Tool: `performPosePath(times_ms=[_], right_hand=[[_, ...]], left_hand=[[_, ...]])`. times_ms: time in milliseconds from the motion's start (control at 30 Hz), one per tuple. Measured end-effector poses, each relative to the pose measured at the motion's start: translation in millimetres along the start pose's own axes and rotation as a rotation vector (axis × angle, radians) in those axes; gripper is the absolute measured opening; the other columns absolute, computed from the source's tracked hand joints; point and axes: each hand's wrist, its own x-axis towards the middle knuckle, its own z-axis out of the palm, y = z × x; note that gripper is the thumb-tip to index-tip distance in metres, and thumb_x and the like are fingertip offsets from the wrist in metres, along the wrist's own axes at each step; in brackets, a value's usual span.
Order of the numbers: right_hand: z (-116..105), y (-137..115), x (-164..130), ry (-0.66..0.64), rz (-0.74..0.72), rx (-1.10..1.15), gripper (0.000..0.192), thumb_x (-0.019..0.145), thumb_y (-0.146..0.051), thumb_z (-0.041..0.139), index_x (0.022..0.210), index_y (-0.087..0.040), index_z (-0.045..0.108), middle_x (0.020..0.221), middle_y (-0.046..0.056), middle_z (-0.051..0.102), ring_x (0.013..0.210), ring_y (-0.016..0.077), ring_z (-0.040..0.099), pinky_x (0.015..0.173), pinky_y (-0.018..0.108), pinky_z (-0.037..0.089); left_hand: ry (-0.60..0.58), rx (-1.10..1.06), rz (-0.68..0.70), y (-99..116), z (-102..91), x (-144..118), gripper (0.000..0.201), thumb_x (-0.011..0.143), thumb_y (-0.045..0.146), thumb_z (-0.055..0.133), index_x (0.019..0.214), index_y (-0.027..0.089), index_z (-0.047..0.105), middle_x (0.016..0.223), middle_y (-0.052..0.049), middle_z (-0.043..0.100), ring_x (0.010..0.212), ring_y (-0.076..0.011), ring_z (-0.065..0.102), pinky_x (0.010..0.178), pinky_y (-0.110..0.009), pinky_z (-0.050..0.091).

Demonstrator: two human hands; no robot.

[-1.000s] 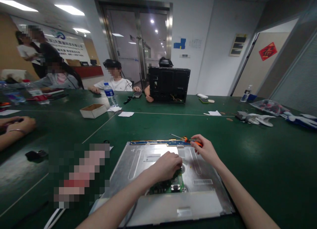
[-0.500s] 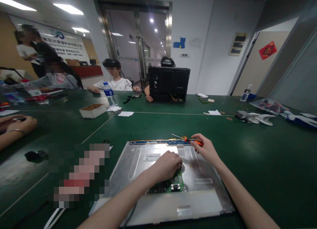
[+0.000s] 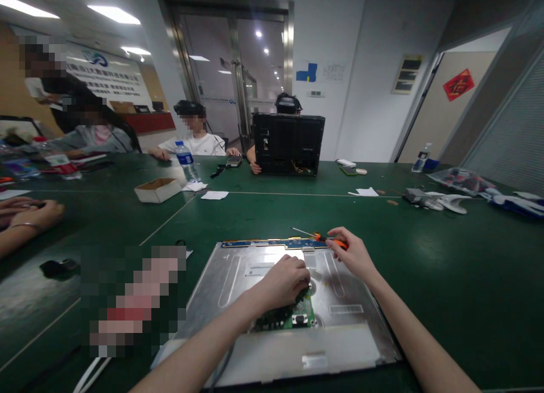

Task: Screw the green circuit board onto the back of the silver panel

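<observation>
A flat metal display panel (image 3: 361, 319), back side up, lies in front of me on the green table. At its middle sits a green circuit board (image 3: 302, 309), partly covered by my left hand (image 3: 289, 280). The fingers of that hand are curled closed and point down at the board's upper edge; whatever is between them is hidden. My right hand (image 3: 351, 251) is closed round the orange and black handle of a screwdriver (image 3: 339, 243) above the panel's far right edge. Its thin shaft points left, over a narrow blue circuit strip (image 3: 263, 244) along the far edge.
A blurred-out object (image 3: 140, 297) with white cables lies left of the panel. Farther off are a small open box (image 3: 157, 190), a water bottle (image 3: 186, 161) and a black monitor housing (image 3: 289, 144) held by another person. Grey and white parts (image 3: 433, 199) lie at right. Another person's hands (image 3: 36, 214) are at left.
The standing person at the far left has shifted a little further left. My hands and the screwdriver keep nearly the same place over the panel; the view has moved slightly.
</observation>
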Motion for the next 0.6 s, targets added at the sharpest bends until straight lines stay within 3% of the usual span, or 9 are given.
performPosePath(times_ms=[367, 600], right_hand=[[-3.7, -5.5, -1.1, 0.144, 0.002, 0.005, 0.04, 0.072, -0.049, 0.07, 0.095, -0.019, 0.058, 0.076, 0.003, 0.066, 0.052, 0.013, 0.057, 0.043, 0.023, 0.046], [-5.9, -8.0, -2.8, 0.272, -0.019, 0.018, 0.046, 0.069, -0.053, 0.073, 0.096, -0.02, 0.056, 0.078, 0.004, 0.066, 0.059, 0.0163, 0.06, 0.052, 0.026, 0.05]], left_hand=[[0.032, -0.015, 0.043, -0.6, 6.3, -0.5, 0.012, 0.086, 0.013, 0.057, 0.079, 0.018, 0.065, 0.08, -0.004, 0.067, 0.078, -0.0177, 0.06, 0.077, -0.031, 0.039], [0.004, -0.056, -0.001, 0.4, 4.4, -0.3, 0.009, 0.084, 0.013, 0.061, 0.08, 0.018, 0.066, 0.081, -0.003, 0.068, 0.08, -0.0171, 0.06, 0.078, -0.03, 0.038]])
